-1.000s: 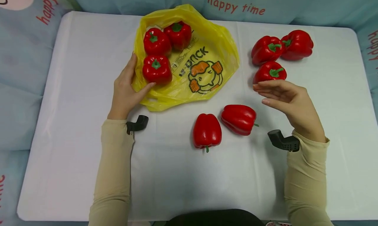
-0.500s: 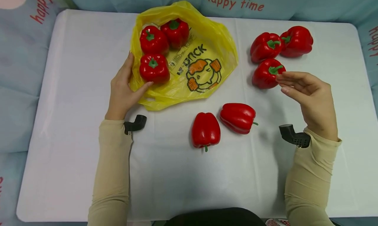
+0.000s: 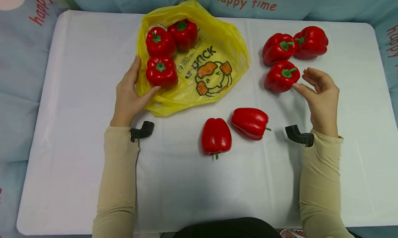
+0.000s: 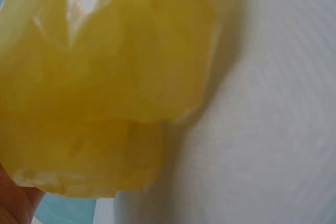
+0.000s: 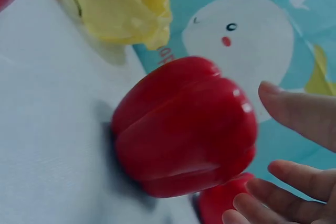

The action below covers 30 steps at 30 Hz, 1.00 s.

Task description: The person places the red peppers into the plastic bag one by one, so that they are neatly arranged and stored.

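Note:
My left hand (image 3: 126,94) holds the left rim of a yellow plastic bag (image 3: 224,41), the thumb lying over the edge and the fingers outside. Three red bell peppers (image 3: 162,72) sit in the bag's left part. In the left wrist view, the yellow bag (image 4: 105,72) fills the upper left and hides most of the hand. My right hand (image 3: 323,100) is just right of another red bell pepper (image 3: 281,77), thumb and fingers spread apart. From the right wrist view, that pepper (image 5: 184,127) stands on the cloth in front of the fingertips (image 5: 270,88), apart from them.
Two more bell peppers (image 3: 311,43) touch each other at the back right. Another two (image 3: 216,137) lie in the middle, in front of the bag. A white cloth (image 3: 180,189) covers the table, and blue printed fabric (image 3: 174,1) borders it.
My right hand has drawn back to the right from over the nearest back-right pepper, then come in again beside it with its fingers spread. The left hand stays at the bag's rim.

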Tool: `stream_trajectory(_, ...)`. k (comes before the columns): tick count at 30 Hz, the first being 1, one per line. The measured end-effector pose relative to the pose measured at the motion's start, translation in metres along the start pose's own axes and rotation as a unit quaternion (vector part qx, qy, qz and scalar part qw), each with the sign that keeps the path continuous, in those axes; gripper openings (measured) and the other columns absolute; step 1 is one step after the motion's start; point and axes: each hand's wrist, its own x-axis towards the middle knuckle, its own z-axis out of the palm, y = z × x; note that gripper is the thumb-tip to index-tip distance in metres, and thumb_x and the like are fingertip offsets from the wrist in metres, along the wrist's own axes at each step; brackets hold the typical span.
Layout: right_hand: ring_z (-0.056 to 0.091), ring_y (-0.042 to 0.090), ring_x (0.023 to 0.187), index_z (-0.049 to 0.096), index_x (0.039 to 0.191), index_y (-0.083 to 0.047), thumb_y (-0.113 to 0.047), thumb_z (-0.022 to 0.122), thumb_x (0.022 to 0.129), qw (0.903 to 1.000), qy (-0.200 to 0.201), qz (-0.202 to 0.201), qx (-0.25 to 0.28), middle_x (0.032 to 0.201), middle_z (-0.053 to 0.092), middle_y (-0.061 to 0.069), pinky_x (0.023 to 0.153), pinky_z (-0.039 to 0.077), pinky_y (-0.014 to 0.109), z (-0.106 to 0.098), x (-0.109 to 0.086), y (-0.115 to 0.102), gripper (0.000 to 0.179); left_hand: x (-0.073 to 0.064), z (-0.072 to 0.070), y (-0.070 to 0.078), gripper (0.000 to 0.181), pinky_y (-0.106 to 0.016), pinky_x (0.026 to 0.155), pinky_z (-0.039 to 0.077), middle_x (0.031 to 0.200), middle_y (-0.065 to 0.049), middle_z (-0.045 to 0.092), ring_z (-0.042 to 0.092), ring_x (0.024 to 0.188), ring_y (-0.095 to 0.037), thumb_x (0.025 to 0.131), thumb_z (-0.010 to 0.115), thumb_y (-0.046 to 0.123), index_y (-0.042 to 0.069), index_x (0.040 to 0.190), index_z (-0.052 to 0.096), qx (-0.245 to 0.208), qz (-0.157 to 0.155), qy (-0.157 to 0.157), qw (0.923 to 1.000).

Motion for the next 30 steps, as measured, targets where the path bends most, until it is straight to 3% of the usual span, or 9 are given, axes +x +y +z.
stream_trajectory(9,0.051,0.019,0.111,0.051,0.131,0.001,0.002,0.074,0.077,0.9989,-0.015,0.036,-0.027,0.124,0.051,0.008,0.08,0.049,0.014,0.008,0.004,0.013,0.059,0.001,0.001,-0.001,0.083,-0.028,0.11,0.029,0.147,-0.013,0.037,0.035,0.135,-0.02,0.077,0.079,0.012,0.0,0.145,0.033,-0.001,0.01,0.004,0.9999)
stream_trajectory(23,0.056,0.019,0.097,0.06,0.12,-0.002,0.005,0.074,0.076,0.9994,-0.027,0.019,-0.011,0.111,0.058,0.009,0.076,0.05,0.015,0.01,0.003,0.019,0.048,0.0,0.001,0.0,0.082,-0.027,0.108,0.032,0.147,-0.013,0.038,0.035,0.135,-0.019,0.077,0.079,0.014,-0.001,0.144,0.034,-0.003,-0.001,0.004,1.0)
stream_trajectory(30,0.055,0.02,0.099,0.059,0.122,-0.001,0.006,0.073,0.077,0.9967,-0.077,0.026,-0.001,0.117,0.058,0.01,0.079,0.051,0.016,0.012,0.0,0.019,0.047,0.001,0.001,0.001,0.081,-0.026,0.108,0.032,0.147,-0.011,0.038,0.035,0.135,-0.018,0.078,0.078,0.016,0.0,0.145,0.033,0.0,-0.008,0.0,1.0)
